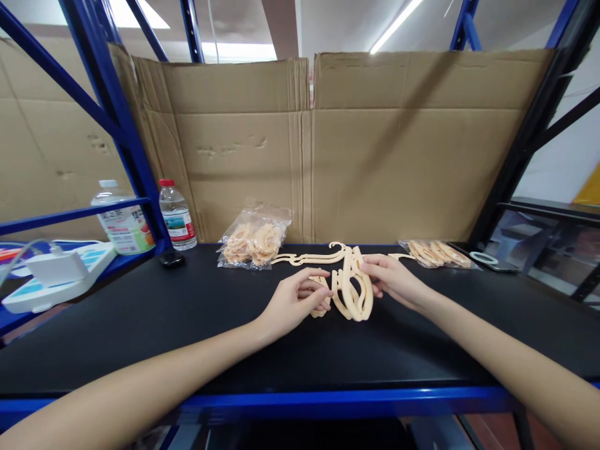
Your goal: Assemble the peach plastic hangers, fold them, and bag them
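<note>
Beige plastic folding hangers lie about the middle of the black table (225,337). My right hand (391,280) is closed on a folded hanger (359,290), which it holds upright with its curved loops facing me. Just left of it, my left hand (297,301) has its fingers curled round another folded hanger (321,310), partly hidden by the fingers. Behind both hands lies an opened-out hanger (312,257) with its hook pointing up. Part of its right side is covered by the held hanger and my right hand.
A clear bag of folded hangers (257,240) lies at the back left, a second bag (435,254) at the back right. A red-capped water bottle (177,219), a larger bottle (122,225) and a power strip (75,281) are at left. Cardboard (403,150) walls the back.
</note>
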Tool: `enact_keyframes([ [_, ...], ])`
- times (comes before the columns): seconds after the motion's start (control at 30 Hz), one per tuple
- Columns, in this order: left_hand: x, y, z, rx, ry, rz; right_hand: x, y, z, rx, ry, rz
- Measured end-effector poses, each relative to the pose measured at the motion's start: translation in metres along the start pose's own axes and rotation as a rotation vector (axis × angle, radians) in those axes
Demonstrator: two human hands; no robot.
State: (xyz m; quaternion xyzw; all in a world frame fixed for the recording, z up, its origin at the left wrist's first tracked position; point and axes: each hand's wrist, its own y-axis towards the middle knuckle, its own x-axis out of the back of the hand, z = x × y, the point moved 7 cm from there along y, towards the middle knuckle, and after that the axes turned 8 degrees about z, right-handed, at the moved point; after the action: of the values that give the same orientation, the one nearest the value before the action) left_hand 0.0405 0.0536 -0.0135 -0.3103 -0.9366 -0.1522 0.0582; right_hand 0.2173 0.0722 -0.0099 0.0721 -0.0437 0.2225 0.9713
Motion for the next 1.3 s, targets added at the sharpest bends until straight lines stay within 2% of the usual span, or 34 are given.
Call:
enact_keyframes([
  [0.13,0.005,0.001,0.000,-0.011,0.109,-0.011,0.048,0.002,-0.017,-0.213,-0.047,-0.126],
  [0.23,0.005,0.000,-0.006,-0.058,0.355,0.012,0.065,0.001,-0.032,-0.366,-0.198,-0.118],
  [0.37,-0.011,-0.006,-0.013,-0.172,0.786,0.154,0.059,0.002,-0.042,-0.413,-0.313,-0.039],
  [0.47,-0.026,-0.014,-0.010,-0.196,0.950,0.311,0.049,0.001,-0.039,-0.390,-0.344,-0.021],
  [0.6,-0.032,-0.020,-0.002,-0.110,1.039,0.438,0.039,-0.002,-0.033,-0.380,-0.357,-0.028],
  [0.83,-0.028,-0.018,0.004,-0.070,1.028,0.475,0.038,-0.003,-0.031,-0.355,-0.314,-0.083],
  [0.97,-0.028,-0.017,0.005,-0.085,1.016,0.475,0.039,-0.003,-0.030,-0.386,-0.340,-0.096],
  [1.07,-0.024,-0.012,0.003,-0.080,1.004,0.417,0.045,-0.002,-0.024,-0.351,-0.450,-0.151],
  [1.17,-0.009,-0.002,-0.001,-0.131,0.957,0.284,0.053,0.000,-0.021,-0.287,-0.584,-0.182],
  [1.3,0.023,0.012,0.003,-0.149,0.931,0.114,0.068,0.004,-0.026,-0.270,-0.765,-0.175],
])
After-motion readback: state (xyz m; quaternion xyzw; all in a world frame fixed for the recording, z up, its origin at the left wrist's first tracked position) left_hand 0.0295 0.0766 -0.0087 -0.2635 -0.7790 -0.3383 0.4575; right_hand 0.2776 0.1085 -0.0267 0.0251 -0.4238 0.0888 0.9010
